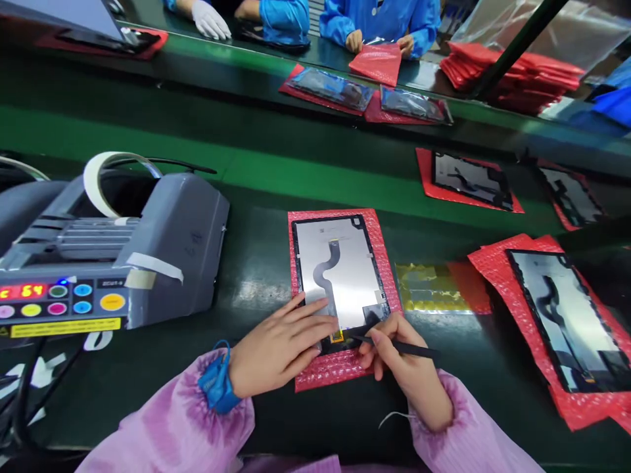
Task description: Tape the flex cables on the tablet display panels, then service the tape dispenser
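A display panel [340,266] with a grey back and a curved flex cable lies on a red bubble-wrap bag [382,246] in front of me. My left hand [279,345] rests flat on the panel's near left corner, fingers stretched out. My right hand [401,368] pinches a thin black stylus-like tool [399,347], its tip at the panel's near edge by a small orange connector [337,337]. A blue wrist strap [215,384] circles my left wrist.
A grey tape dispenser [111,253] with coloured buttons stands at the left. More panels on red bags [562,322] lie at the right and across the green belt [296,171]. A yellow film sheet [431,288] lies beside my panel. Other people's hands [211,20] work at the far side.
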Available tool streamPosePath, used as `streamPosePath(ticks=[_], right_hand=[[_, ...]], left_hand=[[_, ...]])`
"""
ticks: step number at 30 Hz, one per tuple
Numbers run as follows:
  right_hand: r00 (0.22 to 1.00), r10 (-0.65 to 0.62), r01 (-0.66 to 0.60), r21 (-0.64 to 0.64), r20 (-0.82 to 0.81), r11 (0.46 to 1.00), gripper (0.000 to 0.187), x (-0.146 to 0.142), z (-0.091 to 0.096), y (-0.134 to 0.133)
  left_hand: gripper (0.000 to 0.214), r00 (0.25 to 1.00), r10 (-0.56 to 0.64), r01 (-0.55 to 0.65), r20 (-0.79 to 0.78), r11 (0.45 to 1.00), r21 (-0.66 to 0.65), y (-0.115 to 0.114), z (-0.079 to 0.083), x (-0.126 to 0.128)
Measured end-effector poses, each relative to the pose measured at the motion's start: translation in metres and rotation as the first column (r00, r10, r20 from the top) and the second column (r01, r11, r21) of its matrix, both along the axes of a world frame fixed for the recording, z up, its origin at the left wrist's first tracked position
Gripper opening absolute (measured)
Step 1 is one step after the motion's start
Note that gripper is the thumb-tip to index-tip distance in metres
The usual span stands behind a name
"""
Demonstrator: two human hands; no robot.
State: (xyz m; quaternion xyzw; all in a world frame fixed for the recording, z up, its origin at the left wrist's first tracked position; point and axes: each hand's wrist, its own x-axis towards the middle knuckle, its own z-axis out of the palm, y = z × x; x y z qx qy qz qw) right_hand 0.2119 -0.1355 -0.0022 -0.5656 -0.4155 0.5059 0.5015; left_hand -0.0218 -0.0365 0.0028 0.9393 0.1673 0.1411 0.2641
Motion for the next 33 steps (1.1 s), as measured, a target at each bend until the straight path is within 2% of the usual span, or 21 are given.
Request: streamPosePath(ticks=[5,14,20,26,33], right_hand=[[0.999,-0.035,0.035,-0.002,0.028,0.999,0.038,-0.005,0.003,0.002],[0.998,-0.024,0.026,-0.038,0.058,0.999,0.036,-0.009,0.007,0.0],[0.992,0.001,0.002,-0.018,0.123,1.0,0.035,-0.007,0.008,0.0],[0.987,0.015,-0.008,-0.048,0.159,0.999,0.03,-0.004,0.008,-0.002],[0.974,0.025,-0.006,-0.083,0.226,0.997,0.035,-0.005,0.011,0.0]], left_hand=[[0.046,1.0,0.012,-0.012,-0.006,0.999,-0.044,0.002,-0.002,0.0],[0.047,0.999,0.024,-0.022,0.032,0.998,-0.062,0.001,-0.004,0.001],[0.046,0.999,0.012,-0.007,0.044,0.995,-0.098,0.002,-0.003,0.002],[0.046,0.998,-0.056,0.056,-0.008,0.996,-0.073,0.005,-0.002,0.001],[0.043,0.999,-0.041,0.042,0.017,0.997,-0.065,0.004,-0.004,0.0]])
